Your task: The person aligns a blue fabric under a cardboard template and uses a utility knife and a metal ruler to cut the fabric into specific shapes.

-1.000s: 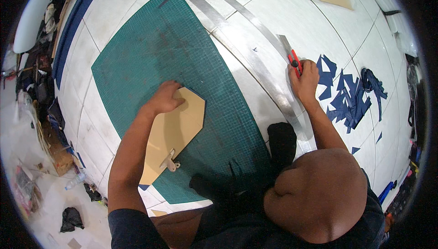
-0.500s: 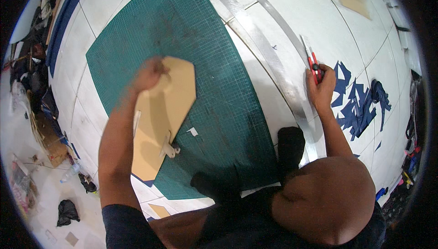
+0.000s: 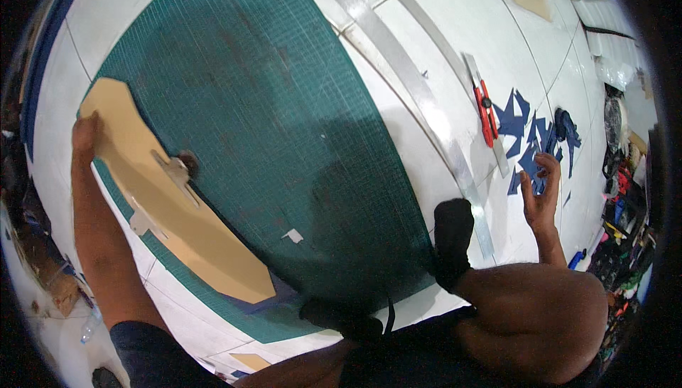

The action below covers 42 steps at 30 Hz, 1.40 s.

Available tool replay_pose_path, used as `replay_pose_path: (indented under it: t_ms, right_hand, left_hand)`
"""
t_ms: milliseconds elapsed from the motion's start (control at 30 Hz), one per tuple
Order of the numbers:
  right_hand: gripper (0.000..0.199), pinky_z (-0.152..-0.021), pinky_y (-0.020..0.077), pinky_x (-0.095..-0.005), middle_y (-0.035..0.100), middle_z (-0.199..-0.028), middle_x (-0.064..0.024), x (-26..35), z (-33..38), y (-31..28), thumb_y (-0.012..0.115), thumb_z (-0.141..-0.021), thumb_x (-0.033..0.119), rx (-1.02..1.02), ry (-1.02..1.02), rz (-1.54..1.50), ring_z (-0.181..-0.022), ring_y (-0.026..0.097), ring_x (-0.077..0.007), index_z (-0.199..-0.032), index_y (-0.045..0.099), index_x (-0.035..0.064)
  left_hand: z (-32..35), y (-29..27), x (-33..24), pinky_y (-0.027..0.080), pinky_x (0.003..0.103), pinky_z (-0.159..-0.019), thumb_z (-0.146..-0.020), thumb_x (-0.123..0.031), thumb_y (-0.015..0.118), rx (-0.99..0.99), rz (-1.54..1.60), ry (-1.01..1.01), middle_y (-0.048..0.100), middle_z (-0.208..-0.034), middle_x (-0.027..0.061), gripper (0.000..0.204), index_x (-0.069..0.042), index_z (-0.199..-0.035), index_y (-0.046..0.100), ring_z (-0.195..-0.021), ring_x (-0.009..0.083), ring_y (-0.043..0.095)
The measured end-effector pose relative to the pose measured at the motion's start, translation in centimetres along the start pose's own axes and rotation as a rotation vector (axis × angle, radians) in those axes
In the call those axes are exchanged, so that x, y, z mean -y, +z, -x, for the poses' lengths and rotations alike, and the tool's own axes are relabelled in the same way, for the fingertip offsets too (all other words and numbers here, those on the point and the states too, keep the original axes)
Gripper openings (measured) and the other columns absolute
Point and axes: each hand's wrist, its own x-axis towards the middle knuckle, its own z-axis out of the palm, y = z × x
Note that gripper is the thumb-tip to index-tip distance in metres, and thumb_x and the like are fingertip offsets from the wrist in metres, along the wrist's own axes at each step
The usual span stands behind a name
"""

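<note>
Template (image 3: 170,203) under left hand (image 3: 87,138) — right hand (image 3: 540,196) apart.

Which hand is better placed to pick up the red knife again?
The right hand. It hovers open beside the blue scraps, close to the red knife on the floor. The left hand grips the tan board's far end.

White tiled floor (image 3: 426,4), dark grout lines; clutter (image 3: 625,196) along right edge.

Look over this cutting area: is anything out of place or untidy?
Yes. Dark blue offcuts lie scattered on the white floor by the right hand, off the green cutting mat. The red utility knife lies loose beside them; its blade state is unclear.
</note>
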Motion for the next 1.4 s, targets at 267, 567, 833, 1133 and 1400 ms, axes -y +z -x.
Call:
replay_pose_path:
  t_ms: [267, 567, 833, 1133, 1400]
  right_hand:
    - [0.036, -0.090, 0.0441, -0.0350, 0.055, -0.125, -0.0130, 2.5, 1.9, -2.1, 0.068, -0.091, 0.003, 0.150, -0.015, 0.039, -0.109, 0.056, -0.0241, -0.124, 0.052, 0.0038]
    - [0.021, -0.083, 0.0500, -0.0383, 0.063, -0.097, -0.0151, 11.7, -6.4, -4.9, 0.071, -0.090, 0.006, 0.521, -0.277, 0.062, -0.091, 0.063, -0.0301, -0.106, 0.060, -0.0017]
    - [0.025, -0.081, 0.0518, -0.0459, 0.065, -0.096, -0.0147, 27.4, -15.7, 2.9, 0.071, -0.092, 0.025, 0.878, -0.919, 0.412, -0.090, 0.065, -0.0331, -0.105, 0.061, 0.0049]
    - [0.027, -0.091, 0.0515, -0.0481, 0.064, -0.098, -0.0140, 34.5, -9.8, 5.6, 0.071, -0.092, 0.026, 0.802, -1.370, 0.451, -0.098, 0.066, -0.0310, -0.107, 0.060, 0.0058]
    - [0.027, -0.081, 0.0506, -0.0489, 0.066, -0.097, -0.0139, 18.4, -13.2, -7.4, 0.069, -0.092, 0.028, 0.634, -0.952, 0.569, -0.092, 0.066, -0.0332, -0.107, 0.062, 0.0062]
  left_hand:
    - [15.5, -3.1, 21.5, 0.055, 0.039, -0.062, -0.102, -0.027, 0.059, 0.322, 0.804, 0.351, 0.067, -0.098, 0.0164, 0.036, 0.005, -0.117, 0.060, -0.075, 0.0252, 0.064]
    - [51.8, 11.5, 38.0, 0.054, 0.040, -0.061, -0.096, -0.039, 0.066, -0.219, 1.245, -1.030, 0.066, -0.100, 0.0147, 0.050, 0.005, -0.119, 0.057, -0.082, 0.0274, 0.063]
    - [66.5, 23.0, 30.3, 0.053, 0.049, -0.064, -0.093, -0.043, 0.068, -0.507, 1.457, -1.010, 0.065, -0.096, 0.0154, 0.055, 0.001, -0.124, 0.055, -0.080, 0.0274, 0.063]
    - [65.2, 22.6, 26.9, 0.053, 0.049, -0.070, -0.095, -0.044, 0.065, -0.608, 1.446, -0.926, 0.066, -0.096, 0.0122, 0.053, 0.000, -0.124, 0.057, -0.083, 0.0257, 0.065]
    - [63.8, 20.8, 26.8, 0.053, 0.050, -0.074, -0.096, -0.045, 0.062, -0.625, 1.430, -0.882, 0.067, -0.096, 0.0094, 0.051, -0.002, -0.124, 0.058, -0.085, 0.0243, 0.067]
